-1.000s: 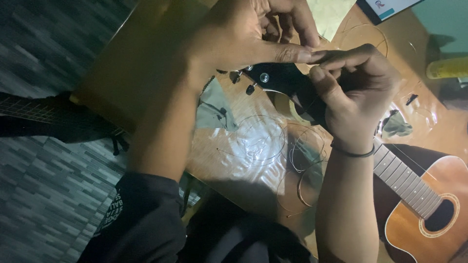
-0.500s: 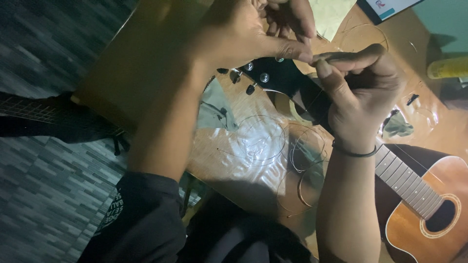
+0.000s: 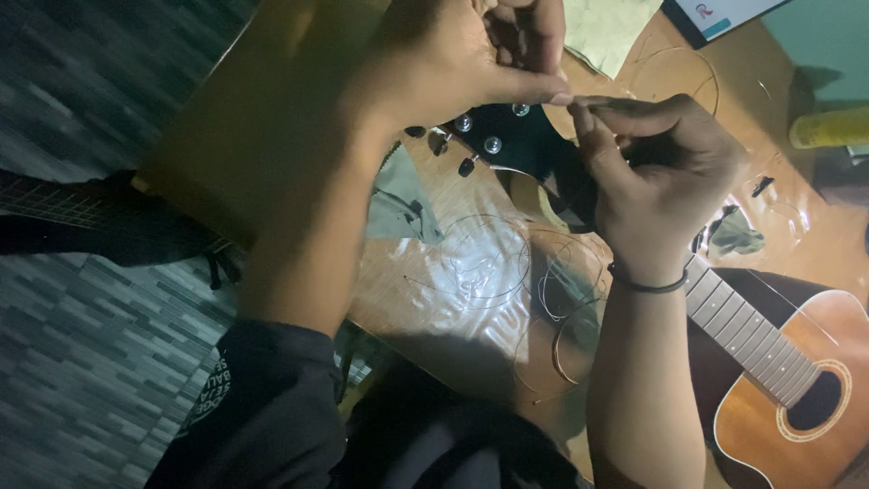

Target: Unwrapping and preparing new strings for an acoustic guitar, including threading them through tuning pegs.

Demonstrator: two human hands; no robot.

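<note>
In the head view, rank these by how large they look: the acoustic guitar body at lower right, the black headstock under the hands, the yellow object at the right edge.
1. Acoustic guitar body, though partly cut off by the frame.
2. Black headstock, partly hidden by the left hand and right hand.
3. Yellow object, also cropped.

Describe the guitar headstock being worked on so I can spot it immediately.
Start at the acoustic guitar body at lower right and follow its fretted neck up past the right hand. The black headstock sits under both hands, the only dark piece studded with shiny round tuning pegs.
</note>
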